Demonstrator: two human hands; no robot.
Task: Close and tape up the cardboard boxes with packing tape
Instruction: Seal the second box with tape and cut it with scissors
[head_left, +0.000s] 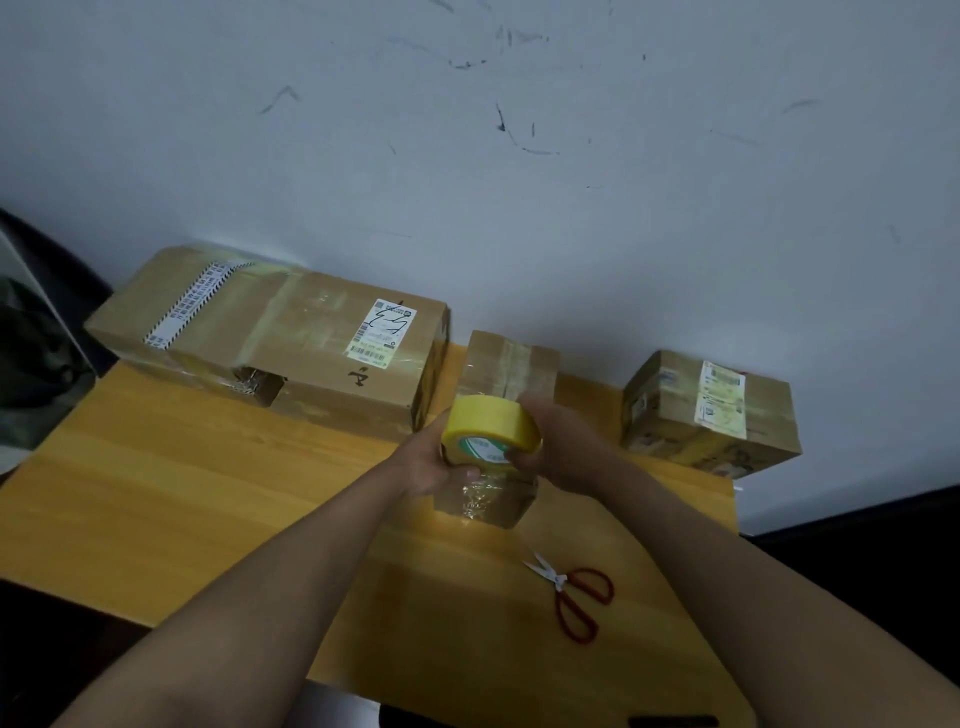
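while both hands hold it, yellow tape roll (491, 426) trails crinkled clear tape.

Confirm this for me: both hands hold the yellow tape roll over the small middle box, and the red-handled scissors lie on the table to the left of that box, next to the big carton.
One detail is wrong. In the head view the red-handled scissors lie on the table in front of the small middle box and slightly to its right, not by the big carton. The rest holds: the left hand and right hand hold the yellow tape roll over that box.
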